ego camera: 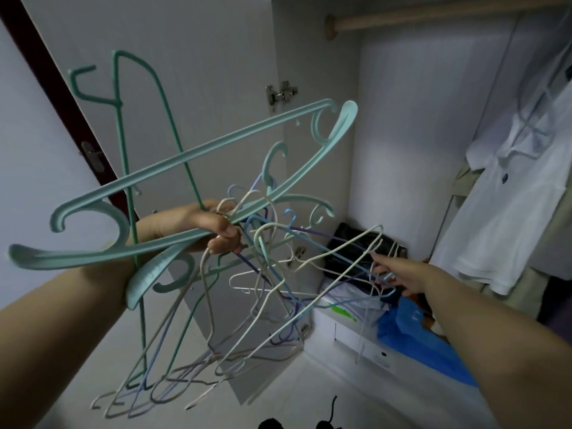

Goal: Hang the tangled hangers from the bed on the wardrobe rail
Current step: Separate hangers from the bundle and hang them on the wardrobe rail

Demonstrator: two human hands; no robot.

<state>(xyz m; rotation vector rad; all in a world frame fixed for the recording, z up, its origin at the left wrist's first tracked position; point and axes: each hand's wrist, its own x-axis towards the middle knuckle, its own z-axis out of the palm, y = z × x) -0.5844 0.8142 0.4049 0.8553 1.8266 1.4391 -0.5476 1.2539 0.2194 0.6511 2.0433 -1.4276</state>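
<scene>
My left hand [213,227] grips a tangled bunch of hangers [216,187] in front of the open wardrobe. Broad teal plastic hangers stick out up and to the left; thin white, blue and purple wire hangers [272,292] dangle below and to the right. My right hand [399,274] reaches into the right side of the tangle and pinches a thin wire hanger with its fingertips. The wooden wardrobe rail [433,17] runs across the top right, above both hands.
A white T-shirt [510,196] hangs on the rail at the right. On the wardrobe floor lie a black bag [349,239], folded clothes and a blue plastic bag [411,329]. The open wardrobe door [185,72] with its hinge [280,94] stands behind the hangers.
</scene>
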